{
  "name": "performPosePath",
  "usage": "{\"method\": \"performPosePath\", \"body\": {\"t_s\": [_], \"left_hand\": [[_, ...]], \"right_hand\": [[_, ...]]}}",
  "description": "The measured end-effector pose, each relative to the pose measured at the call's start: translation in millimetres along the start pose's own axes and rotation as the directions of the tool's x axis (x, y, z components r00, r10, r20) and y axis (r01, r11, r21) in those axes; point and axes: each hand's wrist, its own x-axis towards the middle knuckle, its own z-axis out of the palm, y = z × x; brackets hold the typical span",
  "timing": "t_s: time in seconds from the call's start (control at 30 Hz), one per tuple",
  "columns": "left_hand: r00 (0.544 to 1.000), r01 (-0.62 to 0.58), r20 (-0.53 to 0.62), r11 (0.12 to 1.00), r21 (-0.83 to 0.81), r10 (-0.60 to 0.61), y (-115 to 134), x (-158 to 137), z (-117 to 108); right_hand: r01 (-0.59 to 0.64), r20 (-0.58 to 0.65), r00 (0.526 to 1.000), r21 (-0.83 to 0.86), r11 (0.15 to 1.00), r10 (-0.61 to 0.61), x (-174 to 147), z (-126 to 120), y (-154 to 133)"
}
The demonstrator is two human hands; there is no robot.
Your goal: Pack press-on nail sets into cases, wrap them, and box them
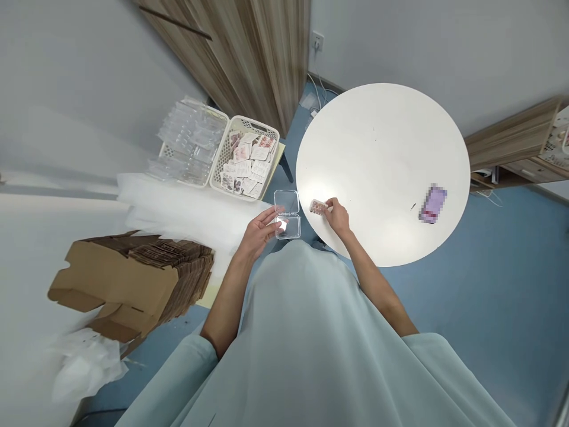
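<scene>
Head view: left fingers [267, 215] clamped on case [292, 225], right fingers [329, 210] on card [317, 207] inside table [382, 148] edge, room beyond.

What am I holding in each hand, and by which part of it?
Your left hand holds an open clear plastic box by its left side; your right hand holds a small printed card by its right edge.

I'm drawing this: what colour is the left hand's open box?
The box is clear, see-through, in the head view.

The left hand [258, 233] holds 1 open, clear plastic box [290, 216]; the right hand [338, 218] pinches 1 small printed rectangular piece [317, 207] by the round white table's [382, 160] left edge.
</scene>
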Motion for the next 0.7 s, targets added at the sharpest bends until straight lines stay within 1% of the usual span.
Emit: {"method": "performPosePath", "body": {"t_s": [0.07,0.13,0.23,0.33,0.4,0.5,0.6,0.7], "left_hand": [[1.0,0.012,0.024,1.0,0.005,-0.013,2.8,3.7,7.4],[0.998,0.016,0.057,1.0,0.018,-0.017,5.1,7.8,15.3],[0.993,0.017,0.119,0.999,0.049,-0.023,8.5,13.8,28.4],[0.981,0.01,0.193,0.996,0.084,-0.026,13.4,18.3,44.0],[0.969,-0.003,0.247,0.995,0.101,-0.022,17.0,20.5,55.4],[0.953,-0.006,0.302,0.993,0.114,-0.029,21.0,23.8,71.8],[0.949,-0.005,0.312,0.992,0.123,-0.034,22.2,27.0,85.1],[0.944,-0.02,0.329,0.99,0.14,-0.027,22.1,28.5,94.2]], "right_hand": [[0.02,-0.049,0.999,0.1,0.995,-0.015,-7.0,-12.3,0.1],[0.029,-0.106,0.994,0.226,0.974,-0.005,-14.8,-30.5,-1.9],[0.056,-0.2,0.979,0.42,0.906,0.032,-29.6,-65.5,-11.1],[0.123,-0.246,0.969,0.525,0.842,0.012,-47.4,-98.5,-27.8],[0.165,-0.245,0.969,0.558,0.814,-0.029,-58.7,-112.6,-40.0],[0.18,-0.204,0.976,0.574,0.799,-0.073,-70.8,-119.4,-52.6],[0.159,-0.157,0.984,0.529,0.834,-0.087,-78.0,-116.4,-54.9],[0.151,-0.143,0.985,0.481,0.864,-0.093,-84.8,-112.1,-50.5]]}}
